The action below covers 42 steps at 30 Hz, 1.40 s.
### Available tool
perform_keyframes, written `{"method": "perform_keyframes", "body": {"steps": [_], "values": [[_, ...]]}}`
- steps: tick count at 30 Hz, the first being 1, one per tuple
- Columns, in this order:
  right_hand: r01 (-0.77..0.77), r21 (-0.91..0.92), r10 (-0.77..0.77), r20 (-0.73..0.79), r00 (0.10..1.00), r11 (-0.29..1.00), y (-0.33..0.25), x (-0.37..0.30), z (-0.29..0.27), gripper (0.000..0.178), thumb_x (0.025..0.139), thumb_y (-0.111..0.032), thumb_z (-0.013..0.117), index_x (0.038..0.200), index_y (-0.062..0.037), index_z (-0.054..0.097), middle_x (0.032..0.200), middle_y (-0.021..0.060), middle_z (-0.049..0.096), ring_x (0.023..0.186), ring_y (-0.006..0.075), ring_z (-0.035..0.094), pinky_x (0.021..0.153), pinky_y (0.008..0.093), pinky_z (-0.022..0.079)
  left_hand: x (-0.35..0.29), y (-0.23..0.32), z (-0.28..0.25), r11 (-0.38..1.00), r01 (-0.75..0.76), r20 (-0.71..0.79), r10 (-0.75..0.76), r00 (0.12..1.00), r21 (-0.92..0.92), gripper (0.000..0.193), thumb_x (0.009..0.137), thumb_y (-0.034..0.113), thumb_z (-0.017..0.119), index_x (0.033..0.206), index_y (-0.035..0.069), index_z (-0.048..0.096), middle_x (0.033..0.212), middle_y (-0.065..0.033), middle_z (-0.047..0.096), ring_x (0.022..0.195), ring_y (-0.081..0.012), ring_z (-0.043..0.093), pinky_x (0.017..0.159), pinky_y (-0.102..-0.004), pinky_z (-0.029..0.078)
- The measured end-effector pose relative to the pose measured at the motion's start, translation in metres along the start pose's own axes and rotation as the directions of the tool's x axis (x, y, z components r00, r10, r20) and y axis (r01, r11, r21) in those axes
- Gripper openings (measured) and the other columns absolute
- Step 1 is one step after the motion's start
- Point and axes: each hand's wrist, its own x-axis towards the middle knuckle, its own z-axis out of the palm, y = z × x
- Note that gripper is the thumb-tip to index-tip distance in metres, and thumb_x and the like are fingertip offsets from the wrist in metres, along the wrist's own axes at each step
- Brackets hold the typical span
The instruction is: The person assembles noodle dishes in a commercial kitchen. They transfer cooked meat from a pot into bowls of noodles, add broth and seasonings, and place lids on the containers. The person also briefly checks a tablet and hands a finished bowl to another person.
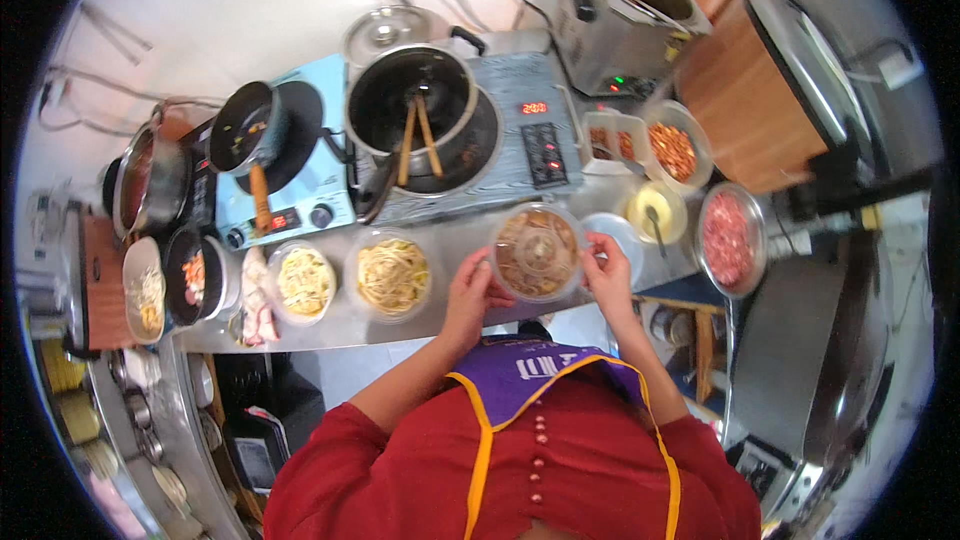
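A round clear plastic container [537,252] with brownish food inside and a see-through lid on top is held at the counter's front edge. My left hand [476,288] grips its left side, fingers curled at the rim. On the opposite side my right hand [607,268] holds the rim between thumb and fingers. Left of it stand two tubs of noodles, a nearer tub [393,276] and a farther tub [303,283]. A pale bluish round lid or dish [615,235] lies partly hidden behind my right hand.
Behind are an induction cooker with a black pot [412,105] with chopsticks across it, and a blue cooker with a small pan [247,130]. On the right stand a yellow-filled bowl [656,212], a bowl of minced meat [729,240] and a bowl of reddish bits [676,148].
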Motion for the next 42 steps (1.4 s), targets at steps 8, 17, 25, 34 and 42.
{"method": "perform_keyframes", "body": {"steps": [8,17,25,34,42], "values": [[0.018,-0.123,-0.025,-0.055,0.998,0.992,-0.012,0.002,0.006,0.026,0.086,-0.005,0.064,0.111,-0.0034,0.057,0.082,0.0014,0.054,0.053,0.0078,0.05,0.044,0.024,0.04,-0.015,-0.001,-0.013,0.992,0.107,0.025,-0.106,0.994,-0.067,0.043,0.097,0.022,0.05,0.137,0.009,0.04,0.082,-0.0071,0.056,0.074,-0.0195,0.063,0.063,-0.0309,0.056],[0.677,-0.45,-0.626,0.284,0.726,0.582,-0.125,0.022,0.094,0.042,0.078,0.002,0.066,0.118,-0.0084,0.06,0.087,0.0076,0.053,0.071,0.0186,0.055,0.062,0.0281,0.047,-0.049,0.082,-0.077,0.979,-0.091,-0.042,0.085,0.996,-0.183,0.02,0.096,0.016,0.051,0.112,0.005,0.055,0.079,-0.0046,0.059,0.065,-0.0167,0.064,0.057,-0.0284,0.054],[0.904,-0.32,-0.709,0.565,0.423,0.284,-0.173,0.079,0.191,0.041,0.069,0.001,0.073,0.107,-0.0125,0.066,0.089,0.0084,0.053,0.079,0.0267,0.058,0.066,0.037,0.049,-0.054,0.104,-0.116,0.97,-0.093,-0.034,0.087,0.996,-0.224,0.018,0.098,0.016,0.05,0.112,0.007,0.054,0.082,-0.0039,0.06,0.067,-0.0175,0.064,0.059,-0.0287,0.055],[0.915,-0.381,-0.658,0.657,0.369,0.133,-0.177,0.076,0.193,0.039,0.067,0.004,0.069,0.104,-0.0077,0.064,0.09,0.0096,0.055,0.079,0.0274,0.057,0.067,0.0352,0.048,-0.1,0.082,-0.177,0.962,-0.069,-0.187,0.018,0.982,-0.266,0.02,0.094,0.017,0.054,0.112,0.009,0.055,0.083,-0.004,0.059,0.069,-0.0181,0.062,0.06,-0.0307,0.053],[0.907,-0.369,-0.665,0.629,0.404,0.201,-0.169,0.082,0.185,0.026,0.071,0.003,0.062,0.096,-0.0021,0.057,0.096,0.0141,0.053,0.087,0.0318,0.056,0.075,0.0369,0.047,-0.133,0.05,-0.193,0.919,-0.191,-0.317,0.077,0.945,-0.345,0.017,0.098,0.019,0.051,0.111,0.009,0.054,0.082,-0.0012,0.057,0.069,-0.0148,0.062,0.063,-0.0281,0.053]]}}
